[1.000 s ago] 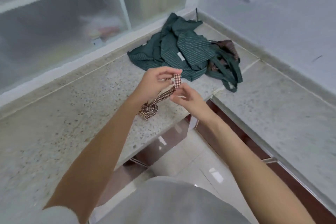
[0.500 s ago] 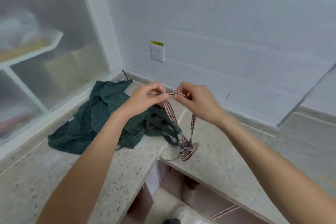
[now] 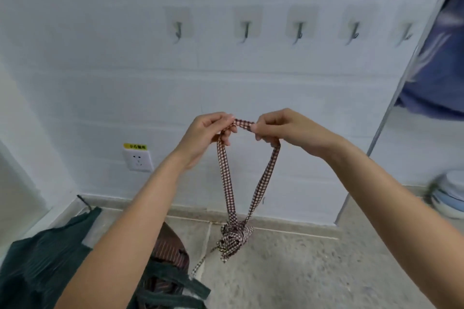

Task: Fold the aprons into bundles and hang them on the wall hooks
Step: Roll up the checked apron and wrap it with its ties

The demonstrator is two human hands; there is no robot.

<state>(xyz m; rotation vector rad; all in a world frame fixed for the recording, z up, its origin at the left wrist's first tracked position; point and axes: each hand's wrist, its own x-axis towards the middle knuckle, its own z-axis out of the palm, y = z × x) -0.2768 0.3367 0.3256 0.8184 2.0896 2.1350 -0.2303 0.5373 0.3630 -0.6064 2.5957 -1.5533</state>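
Between my fingers (image 3: 227, 121) I see a woven cloth strap (image 3: 263, 178), matt, in a small brown-and-white check; below them it runs into a knotted bundle (image 3: 234, 236) of the same cloth. Above my fingers, the wall (image 3: 100, 70) looks like white-painted brick, matt and faintly ridged, with dull metal hooks (image 3: 247, 30) on clear glossy plastic pads. Left of my fingers sits a smooth white plastic socket (image 3: 138, 160). Below them the counter (image 3: 313, 266) is speckled stone, slightly rough-looking. The green apron (image 3: 42, 266) is soft, matt, finely striped cloth.
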